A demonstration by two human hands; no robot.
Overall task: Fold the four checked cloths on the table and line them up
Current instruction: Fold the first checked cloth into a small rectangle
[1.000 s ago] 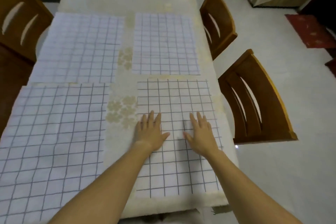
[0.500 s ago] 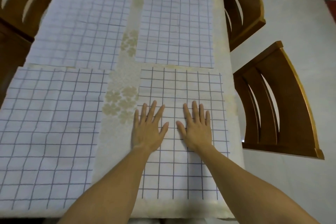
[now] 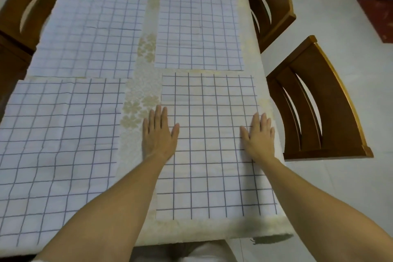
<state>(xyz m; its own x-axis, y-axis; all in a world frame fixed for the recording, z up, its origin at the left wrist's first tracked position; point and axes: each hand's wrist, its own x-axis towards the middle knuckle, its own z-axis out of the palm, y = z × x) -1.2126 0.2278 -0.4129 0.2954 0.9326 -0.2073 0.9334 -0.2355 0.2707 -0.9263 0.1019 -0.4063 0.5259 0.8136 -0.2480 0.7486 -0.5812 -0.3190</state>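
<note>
On the table (image 3: pixel 140 95) four checked cloths are laid out flat and unfolded: the far left cloth (image 3: pixel 89 34), the far right cloth (image 3: pixel 198 30), the near left cloth (image 3: pixel 59 144) and the near right cloth (image 3: pixel 209 166). The last is pressed at its side edges by the left hand (image 3: pixel 158 135) and the right hand (image 3: pixel 258 135) — both flat, fingers straight, nothing gripped.
</note>
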